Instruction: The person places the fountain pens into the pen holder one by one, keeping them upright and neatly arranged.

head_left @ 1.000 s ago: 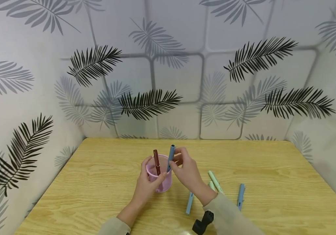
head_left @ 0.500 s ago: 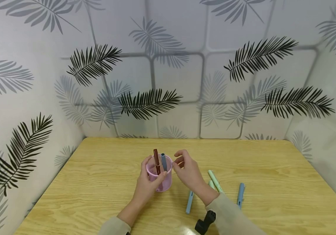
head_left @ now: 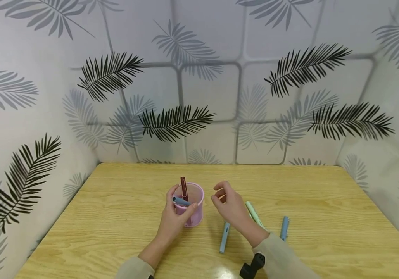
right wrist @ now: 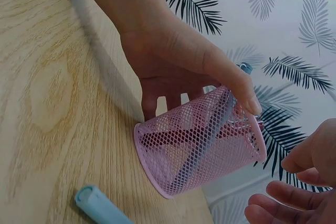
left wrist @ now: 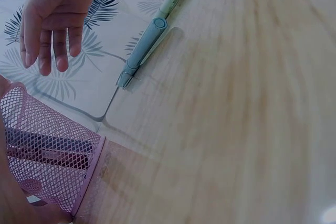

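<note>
At the left, a pale beige sleeve (head_left: pixel 133 268) is seen ending behind the wrist of the left hand (head_left: pixel 173 219). By this hand a round, pink mesh pen cup (head_left: pixel 197 217) is gripped, the fingers being wrapped about its far left side and the thumb laid across the near rim. The cup is stood upright on a light yellow, wood-grained table (head_left: pixel 115 217). Inside it, a slim blue pen (head_left: pixel 182 201) is tilted left, its end propped by the rim beside the left fingers; a dark red pen (head_left: pixel 184 188) with a clip is held more nearly upright. Through the mesh, in the right wrist view, the two are seen crossed.

Farther right, another blue pen (head_left: pixel 224 238) is laid on the table, its upper end placed just beside the right forearm. Above it the right hand (head_left: pixel 232 204) is raised, apart from the cup, with its fingers loosely bent and the thumb parted from them. A light green pen (head_left: pixel 254 213) is partly covered by the right forearm, and a third blue pen (head_left: pixel 284 228), farthest right, is partly hidden by the right sleeve (head_left: pixel 286 259). A small black device (head_left: pixel 252 266) is worn at that cuff.
</note>
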A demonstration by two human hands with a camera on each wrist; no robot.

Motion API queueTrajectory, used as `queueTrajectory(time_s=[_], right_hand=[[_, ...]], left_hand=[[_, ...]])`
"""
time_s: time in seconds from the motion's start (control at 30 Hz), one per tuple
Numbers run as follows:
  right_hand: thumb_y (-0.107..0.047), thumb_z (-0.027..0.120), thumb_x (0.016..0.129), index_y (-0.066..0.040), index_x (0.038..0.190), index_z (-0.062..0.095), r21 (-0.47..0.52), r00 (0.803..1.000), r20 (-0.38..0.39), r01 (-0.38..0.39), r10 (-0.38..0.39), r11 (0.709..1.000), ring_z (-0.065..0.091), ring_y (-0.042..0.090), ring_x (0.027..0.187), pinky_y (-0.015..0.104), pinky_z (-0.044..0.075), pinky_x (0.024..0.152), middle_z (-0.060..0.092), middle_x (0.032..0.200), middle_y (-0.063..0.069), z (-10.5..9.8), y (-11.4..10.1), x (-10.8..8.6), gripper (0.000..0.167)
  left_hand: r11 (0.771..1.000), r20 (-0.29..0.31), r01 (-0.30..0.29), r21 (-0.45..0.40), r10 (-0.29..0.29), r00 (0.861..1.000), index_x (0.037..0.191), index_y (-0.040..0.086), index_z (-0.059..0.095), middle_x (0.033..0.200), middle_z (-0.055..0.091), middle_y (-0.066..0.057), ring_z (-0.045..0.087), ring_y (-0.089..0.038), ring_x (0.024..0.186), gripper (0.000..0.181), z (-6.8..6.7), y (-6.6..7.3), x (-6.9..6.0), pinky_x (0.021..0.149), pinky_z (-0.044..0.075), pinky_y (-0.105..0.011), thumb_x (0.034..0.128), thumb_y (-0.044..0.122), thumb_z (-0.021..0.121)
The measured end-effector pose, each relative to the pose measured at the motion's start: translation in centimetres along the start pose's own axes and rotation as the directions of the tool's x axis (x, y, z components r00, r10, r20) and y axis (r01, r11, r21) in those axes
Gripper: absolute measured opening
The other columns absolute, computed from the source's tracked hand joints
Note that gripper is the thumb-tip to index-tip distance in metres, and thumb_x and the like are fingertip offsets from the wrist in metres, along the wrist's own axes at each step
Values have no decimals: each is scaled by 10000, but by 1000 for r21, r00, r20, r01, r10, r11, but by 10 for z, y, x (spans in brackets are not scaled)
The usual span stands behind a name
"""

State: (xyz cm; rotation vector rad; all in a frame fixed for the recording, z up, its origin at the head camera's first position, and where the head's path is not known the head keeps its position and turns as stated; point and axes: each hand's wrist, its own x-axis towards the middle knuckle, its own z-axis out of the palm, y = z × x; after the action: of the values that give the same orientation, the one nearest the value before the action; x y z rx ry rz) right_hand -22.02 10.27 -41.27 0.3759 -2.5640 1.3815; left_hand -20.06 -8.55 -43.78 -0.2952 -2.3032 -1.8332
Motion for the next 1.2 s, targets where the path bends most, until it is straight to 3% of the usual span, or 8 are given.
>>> queueTrajectory(time_s=[0.5,0.8,1.03,1.2], right_hand=[[-86,621,891,-101,1053,545,-30,1000,17,-5,5,1000,568,160,713,288,461,563,578,850,32,-22,15,-13,180],[-112,624,896,-110,1054,559,-56,997,46,-62,64,996,556,152,701,291,457,558,581,859,17,-33,21,-19,172],[-116,625,896,-107,1063,566,-87,996,58,-67,72,994,557,160,718,290,453,559,582,871,21,-43,28,-25,178],[-126,618,901,-98,1076,571,-108,996,52,-65,71,992,557,152,715,287,455,560,587,870,26,-52,33,-29,184]], left_hand=[[1000,-21,-4,21,4,1000,1415,207,262,1327,436,-232,452,-390,1185,723,0,1,-2,910,402,-549,840,222,699],[999,-26,7,50,-6,1000,1396,371,245,1324,458,-148,478,-317,1172,745,3,-33,10,899,428,-502,816,364,713],[999,-29,7,44,-6,1000,1390,397,240,1312,461,-162,477,-328,1168,749,4,-35,11,894,429,-509,806,404,710],[999,-14,18,30,-17,1000,1400,363,237,1323,456,-160,463,-329,1185,743,3,-30,10,912,415,-511,825,344,708]])
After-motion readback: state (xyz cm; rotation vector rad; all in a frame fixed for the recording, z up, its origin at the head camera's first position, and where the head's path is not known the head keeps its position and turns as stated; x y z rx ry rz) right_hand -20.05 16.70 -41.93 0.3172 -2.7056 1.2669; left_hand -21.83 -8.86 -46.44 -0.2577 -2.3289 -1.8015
